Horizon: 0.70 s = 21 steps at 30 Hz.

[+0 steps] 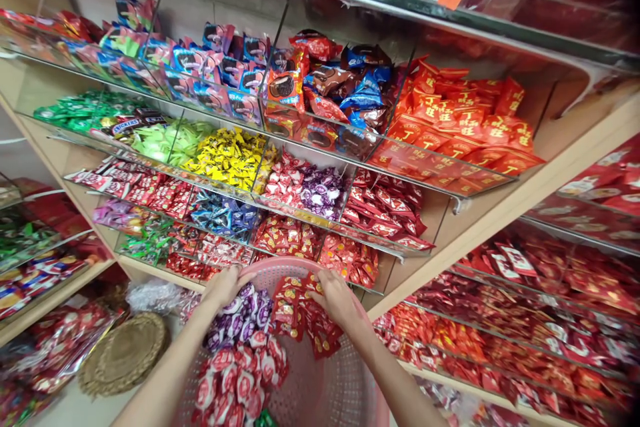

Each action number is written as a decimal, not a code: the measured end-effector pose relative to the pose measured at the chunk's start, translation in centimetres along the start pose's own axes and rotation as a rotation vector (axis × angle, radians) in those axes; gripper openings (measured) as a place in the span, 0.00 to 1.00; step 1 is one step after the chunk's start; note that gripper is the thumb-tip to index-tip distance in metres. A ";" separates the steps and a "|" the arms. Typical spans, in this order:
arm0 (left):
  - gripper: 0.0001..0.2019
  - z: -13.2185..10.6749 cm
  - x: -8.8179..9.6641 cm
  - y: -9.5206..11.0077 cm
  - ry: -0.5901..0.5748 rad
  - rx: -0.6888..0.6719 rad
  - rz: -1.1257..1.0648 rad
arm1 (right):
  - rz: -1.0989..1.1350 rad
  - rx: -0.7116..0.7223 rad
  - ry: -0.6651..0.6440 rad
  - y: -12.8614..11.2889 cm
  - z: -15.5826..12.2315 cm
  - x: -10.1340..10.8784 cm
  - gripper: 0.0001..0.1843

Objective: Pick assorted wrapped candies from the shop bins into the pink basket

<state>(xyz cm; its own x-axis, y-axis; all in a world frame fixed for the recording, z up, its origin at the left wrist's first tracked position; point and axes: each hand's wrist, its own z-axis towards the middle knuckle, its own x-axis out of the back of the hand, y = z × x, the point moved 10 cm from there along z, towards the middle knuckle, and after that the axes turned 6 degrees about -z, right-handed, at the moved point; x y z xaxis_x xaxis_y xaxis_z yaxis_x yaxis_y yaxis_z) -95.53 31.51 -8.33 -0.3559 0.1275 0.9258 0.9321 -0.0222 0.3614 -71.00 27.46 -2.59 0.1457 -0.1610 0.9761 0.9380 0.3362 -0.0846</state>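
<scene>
A pink perforated plastic basket point(325, 393) sits low in the middle, holding purple-and-white candies point(245, 317), red-and-white candies point(240, 377) and red packets point(300, 313). My left hand point(225, 285) is curled over the basket's far rim beside the purple candies. On the heap of red packets lies my right hand point(337, 298), its fingers bent down around them. Behind the basket, slanted clear-fronted shelves point(350, 240) carry bins of wrapped sweets.
Bins hold yellow candies point(230, 157), green ones point(165, 140), blue cookie packs point(220, 73) and red packets point(465, 120). A wooden divider point(500, 213) slants to the right, with more red sweets beyond it. A round woven mat point(123, 353) lies at the lower left.
</scene>
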 end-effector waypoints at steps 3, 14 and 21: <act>0.30 0.0 0.0 0.0 -0.001 -0.007 0.012 | -0.124 0.029 -0.030 -0.6 -0.3 -1.1 0.13; 0.30 0.1 0.0 0.0 0.008 0.007 0.024 | -0.186 -0.017 -0.012 -2.0 0.6 0.0 0.13; 0.30 -0.1 0.0 0.0 0.020 0.003 0.009 | -0.008 -0.123 -0.117 -2.1 9.3 -0.8 0.13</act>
<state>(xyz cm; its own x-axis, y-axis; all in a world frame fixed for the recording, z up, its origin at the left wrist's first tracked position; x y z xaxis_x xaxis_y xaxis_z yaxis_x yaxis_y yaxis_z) -95.55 31.41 -8.31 -0.3483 0.1077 0.9312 0.9356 -0.0204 0.3524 -76.01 35.47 -1.38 0.1068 -0.0514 0.9929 0.9715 0.2177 -0.0933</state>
